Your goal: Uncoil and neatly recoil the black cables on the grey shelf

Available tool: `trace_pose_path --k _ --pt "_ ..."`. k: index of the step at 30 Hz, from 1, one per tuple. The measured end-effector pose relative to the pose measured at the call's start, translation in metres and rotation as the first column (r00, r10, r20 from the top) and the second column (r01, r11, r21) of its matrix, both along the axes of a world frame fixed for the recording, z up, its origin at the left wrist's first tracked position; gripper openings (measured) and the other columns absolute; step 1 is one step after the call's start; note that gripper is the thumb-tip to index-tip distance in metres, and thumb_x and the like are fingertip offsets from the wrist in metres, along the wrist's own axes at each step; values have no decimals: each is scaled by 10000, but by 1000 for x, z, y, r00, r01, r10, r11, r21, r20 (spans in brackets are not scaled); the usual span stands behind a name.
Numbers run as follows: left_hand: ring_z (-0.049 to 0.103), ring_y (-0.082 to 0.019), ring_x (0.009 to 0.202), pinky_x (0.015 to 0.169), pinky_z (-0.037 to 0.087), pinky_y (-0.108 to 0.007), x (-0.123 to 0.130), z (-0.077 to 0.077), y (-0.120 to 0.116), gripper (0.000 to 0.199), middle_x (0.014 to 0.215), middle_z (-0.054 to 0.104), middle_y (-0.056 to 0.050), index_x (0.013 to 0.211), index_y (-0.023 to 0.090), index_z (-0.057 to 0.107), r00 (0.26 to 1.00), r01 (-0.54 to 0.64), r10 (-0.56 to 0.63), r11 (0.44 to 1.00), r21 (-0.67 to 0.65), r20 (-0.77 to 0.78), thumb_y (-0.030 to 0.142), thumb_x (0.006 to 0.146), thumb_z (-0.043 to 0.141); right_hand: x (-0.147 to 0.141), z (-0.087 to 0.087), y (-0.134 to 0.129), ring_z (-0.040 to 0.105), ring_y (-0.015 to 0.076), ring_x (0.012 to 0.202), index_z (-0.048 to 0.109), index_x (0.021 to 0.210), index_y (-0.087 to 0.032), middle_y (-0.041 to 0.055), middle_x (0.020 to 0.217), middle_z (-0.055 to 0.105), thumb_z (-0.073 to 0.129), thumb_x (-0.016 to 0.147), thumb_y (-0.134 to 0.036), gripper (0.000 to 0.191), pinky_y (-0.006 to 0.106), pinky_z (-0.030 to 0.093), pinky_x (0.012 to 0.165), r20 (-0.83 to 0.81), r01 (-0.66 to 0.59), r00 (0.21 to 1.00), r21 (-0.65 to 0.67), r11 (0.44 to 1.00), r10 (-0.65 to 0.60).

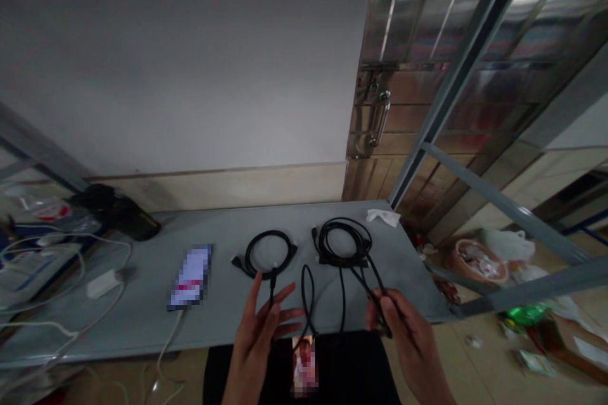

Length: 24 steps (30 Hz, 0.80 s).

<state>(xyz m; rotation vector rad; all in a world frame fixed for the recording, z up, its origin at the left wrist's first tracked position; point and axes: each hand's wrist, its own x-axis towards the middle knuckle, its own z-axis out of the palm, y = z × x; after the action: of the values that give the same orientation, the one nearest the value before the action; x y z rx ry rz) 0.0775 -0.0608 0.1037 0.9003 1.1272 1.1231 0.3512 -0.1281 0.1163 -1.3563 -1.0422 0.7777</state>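
My left hand (259,332) is raised over the front edge of the table, fingers spread. A black cable end with a connector (273,276) stands up from between its thumb and fingers. Behind that lies a neatly coiled black cable (249,252) with plugs at its ends. My right hand (401,323) is closed round black cable ends (380,310), which run up to a larger black coil (336,260). Between the hands a thin loop of black cable (303,285) hangs over the table edge.
A phone (190,278) on a white charging cable lies left on the grey table (228,323). Farther left are a black bottle (128,218), a white adapter (102,285) and tangled white cables. A crumpled tissue (382,217) lies at back right. Another phone (304,364) rests on the lap.
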Motion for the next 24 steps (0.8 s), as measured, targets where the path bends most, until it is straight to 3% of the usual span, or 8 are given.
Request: trace_pose_path --k 3,5,7,9,14,24 --pt "869 -378 1087 917 747 -519 -18 6 7 933 1500 780 -166 1673 322 574 998 -64 65 998 15 -13 650 866 908 21 -19 -4 843 275 996 859 1158 -248 120 1083 876 616 1115 -620 446 373 703 923 44 91 995 -26 995 -90" --pt "868 -391 1088 907 751 -508 -31 10 12 786 1440 810 -174 1477 256 759 993 -121 121 992 23 0 619 810 960 39 -29 -8 847 303 1083 874 1186 -252 138 1214 874 636 1100 -628 453 426 710 985 34 149 988 -17 989 -149" --pt "869 -387 1084 907 751 -494 -44 13 15 687 1361 847 -153 1340 249 834 983 -184 183 982 50 26 580 763 1004 58 -36 -13 845 327 1110 877 1177 -237 157 1263 864 667 1084 -626 451 479 715 1001 -30 207 978 0 978 -207" --pt "868 -373 1091 917 749 -484 -55 16 17 637 1320 864 -125 1292 267 853 972 -235 232 968 87 46 545 746 1025 74 -40 -18 845 345 1102 874 1141 -219 171 1238 865 710 1063 -620 440 500 723 975 -114 279 955 14 960 -275" --pt "871 -365 1053 894 756 -505 -70 17 19 549 1327 858 -121 1241 273 873 950 -312 311 936 161 32 533 778 1008 98 -40 -27 850 313 1004 869 1080 -218 147 1159 872 794 1010 -615 410 431 730 877 -198 404 899 35 914 -390" --pt "864 -340 1051 881 760 -494 -71 20 20 483 1378 839 -77 1208 319 879 931 -361 363 915 177 25 533 792 998 102 -35 -34 839 283 931 846 1074 -232 125 1141 861 786 1038 -571 346 429 718 880 -221 449 877 63 891 -426"
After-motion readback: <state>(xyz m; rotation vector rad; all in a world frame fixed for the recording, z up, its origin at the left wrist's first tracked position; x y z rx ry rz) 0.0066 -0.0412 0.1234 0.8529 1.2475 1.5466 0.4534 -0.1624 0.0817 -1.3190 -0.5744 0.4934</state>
